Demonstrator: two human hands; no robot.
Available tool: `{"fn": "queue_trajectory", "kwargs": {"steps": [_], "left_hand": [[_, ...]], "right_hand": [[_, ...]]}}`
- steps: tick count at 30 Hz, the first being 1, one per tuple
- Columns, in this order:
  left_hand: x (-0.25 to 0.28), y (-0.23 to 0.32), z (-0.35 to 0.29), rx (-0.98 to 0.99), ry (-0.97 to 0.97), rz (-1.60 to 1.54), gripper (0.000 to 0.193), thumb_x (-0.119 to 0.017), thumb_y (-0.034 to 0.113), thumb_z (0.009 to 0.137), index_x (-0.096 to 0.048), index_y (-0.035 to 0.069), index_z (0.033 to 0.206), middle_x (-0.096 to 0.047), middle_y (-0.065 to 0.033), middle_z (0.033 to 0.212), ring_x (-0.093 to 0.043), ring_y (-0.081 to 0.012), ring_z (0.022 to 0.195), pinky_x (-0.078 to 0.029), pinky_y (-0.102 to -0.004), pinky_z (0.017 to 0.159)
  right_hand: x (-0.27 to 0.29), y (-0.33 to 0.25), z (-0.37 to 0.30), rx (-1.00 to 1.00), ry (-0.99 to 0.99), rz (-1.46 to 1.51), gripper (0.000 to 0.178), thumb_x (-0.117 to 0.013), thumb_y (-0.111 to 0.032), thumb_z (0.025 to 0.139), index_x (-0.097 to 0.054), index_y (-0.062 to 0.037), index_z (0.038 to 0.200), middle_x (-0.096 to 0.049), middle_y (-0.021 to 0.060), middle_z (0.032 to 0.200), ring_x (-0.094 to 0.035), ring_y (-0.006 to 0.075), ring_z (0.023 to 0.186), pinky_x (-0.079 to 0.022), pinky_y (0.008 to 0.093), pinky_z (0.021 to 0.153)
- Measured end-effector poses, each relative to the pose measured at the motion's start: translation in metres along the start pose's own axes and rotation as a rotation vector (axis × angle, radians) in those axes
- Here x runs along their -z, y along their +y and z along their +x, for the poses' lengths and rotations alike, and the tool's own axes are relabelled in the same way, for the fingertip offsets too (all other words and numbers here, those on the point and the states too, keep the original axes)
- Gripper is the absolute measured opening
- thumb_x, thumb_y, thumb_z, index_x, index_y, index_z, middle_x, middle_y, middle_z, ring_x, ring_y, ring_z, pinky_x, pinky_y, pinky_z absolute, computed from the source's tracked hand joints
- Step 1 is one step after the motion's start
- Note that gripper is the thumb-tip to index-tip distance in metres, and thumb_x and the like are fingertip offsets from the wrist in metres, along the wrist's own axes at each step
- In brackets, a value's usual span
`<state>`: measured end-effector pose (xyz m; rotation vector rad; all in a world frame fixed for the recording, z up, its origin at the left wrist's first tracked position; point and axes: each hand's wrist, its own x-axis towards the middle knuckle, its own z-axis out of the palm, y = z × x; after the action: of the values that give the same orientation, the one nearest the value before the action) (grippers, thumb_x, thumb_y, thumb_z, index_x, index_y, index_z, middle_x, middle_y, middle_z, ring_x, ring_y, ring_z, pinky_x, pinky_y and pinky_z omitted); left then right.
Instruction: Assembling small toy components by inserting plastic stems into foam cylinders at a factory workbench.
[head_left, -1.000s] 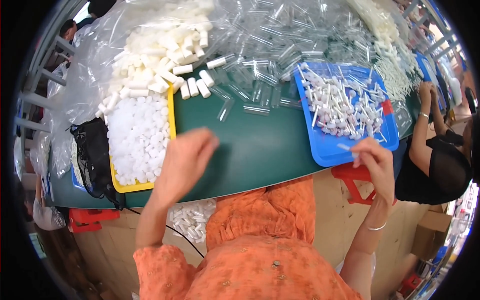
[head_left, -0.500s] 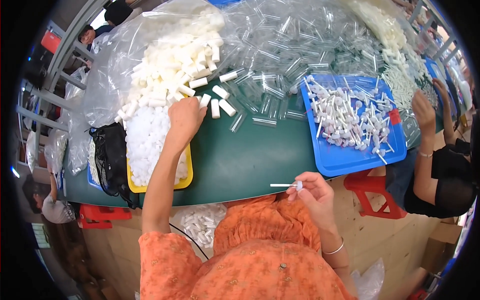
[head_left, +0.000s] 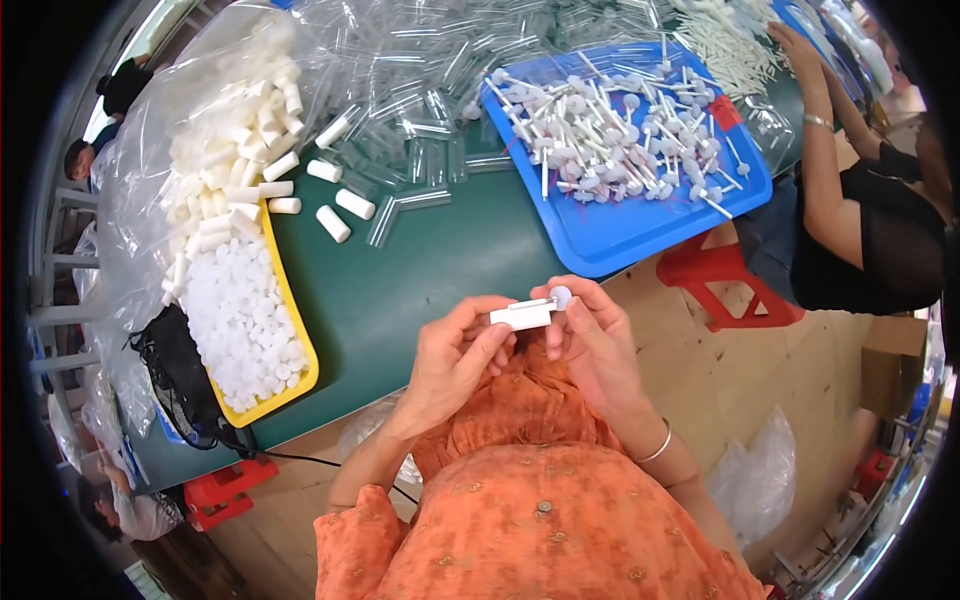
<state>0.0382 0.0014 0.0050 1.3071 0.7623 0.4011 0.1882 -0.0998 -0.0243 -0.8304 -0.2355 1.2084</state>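
Observation:
In front of my body, my left hand point(head_left: 452, 362) pinches a short white cylinder point(head_left: 522, 316), probably foam. My right hand point(head_left: 597, 345) is closed on a thin white stick with a round white cap point(head_left: 562, 297). The stick lies along the top of the cylinder, so both pieces meet between my fingers; whether it enters the cylinder I cannot tell. Loose white cylinders point(head_left: 333, 224) lie on the green table point(head_left: 440, 270) beyond my hands. To the right, a blue tray point(head_left: 600, 257) holds many similar capped sticks point(head_left: 640, 130).
A yellow tray point(head_left: 300, 350) of small white caps point(head_left: 243, 320) stands left, beside a black mesh bag point(head_left: 175, 365). Clear tubes point(head_left: 430, 150) and a pile of white cylinders point(head_left: 235, 150) cover the far side. A co-worker point(head_left: 850, 210) sits at the right near a red stool point(head_left: 740, 290).
My left hand has come back from the cylinder pile with one white cylinder, beside my right hand. My right hand still holds the capped stick. The view has shifted and turned.

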Motion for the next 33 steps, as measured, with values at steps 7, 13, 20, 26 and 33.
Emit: {"fn": "queue_trajectory", "kwargs": {"steps": [7,13,20,26,33], "left_hand": [[-0.003,-0.010,0.000,0.018,-0.039,0.101,0.018,-0.056,0.005,0.096,-0.059,-0.002,0.113,-0.066,-0.0043,0.078,-0.062,-0.0084,0.067,-0.052,-0.0219,0.060],[-0.004,-0.020,0.003,-0.448,0.141,0.341,0.023,-0.061,-0.007,0.087,-0.060,-0.001,0.110,-0.066,-0.0122,0.101,-0.067,-0.0153,0.078,-0.056,-0.0258,0.067],[-0.011,-0.009,-0.005,-0.241,0.052,0.239,0.024,-0.061,-0.007,0.088,-0.058,-0.002,0.111,-0.064,-0.0126,0.111,-0.067,-0.0157,0.090,-0.057,-0.0262,0.074],[-0.013,-0.009,-0.002,-0.148,0.058,0.044,0.029,-0.058,-0.005,0.091,-0.055,-0.003,0.120,-0.065,-0.0125,0.111,-0.066,-0.0166,0.096,-0.056,-0.0268,0.081],[-0.005,-0.008,0.005,-0.431,0.080,0.600,0.031,-0.064,-0.004,0.085,-0.060,0.001,0.115,-0.068,-0.0145,0.102,-0.069,-0.0231,0.082,-0.054,-0.0295,0.069]], "right_hand": [[0.001,0.000,-0.010,-0.046,-0.014,0.065,0.028,-0.050,-0.019,0.102,-0.056,-0.0008,0.122,-0.061,0.0167,0.120,-0.063,0.0120,0.076,-0.055,0.0243,0.061],[0.009,-0.003,-0.009,-0.035,-0.025,0.071,0.027,-0.049,-0.018,0.102,-0.055,-0.0006,0.122,-0.061,0.0179,0.121,-0.066,0.0146,0.081,-0.058,0.0248,0.063],[0.010,0.004,-0.009,0.015,-0.004,0.043,0.026,-0.051,-0.014,0.100,-0.055,0.0005,0.121,-0.061,0.0176,0.121,-0.064,0.0136,0.082,-0.056,0.0275,0.071],[0.010,0.001,-0.007,-0.004,0.004,0.051,0.026,-0.050,-0.015,0.101,-0.055,-0.0001,0.122,-0.061,0.0180,0.120,-0.064,0.0138,0.082,-0.056,0.0271,0.072],[0.005,-0.005,-0.006,-0.017,0.046,0.106,0.024,-0.048,-0.017,0.102,-0.055,-0.0014,0.118,-0.061,0.0182,0.118,-0.065,0.0144,0.081,-0.056,0.0256,0.070]]}}
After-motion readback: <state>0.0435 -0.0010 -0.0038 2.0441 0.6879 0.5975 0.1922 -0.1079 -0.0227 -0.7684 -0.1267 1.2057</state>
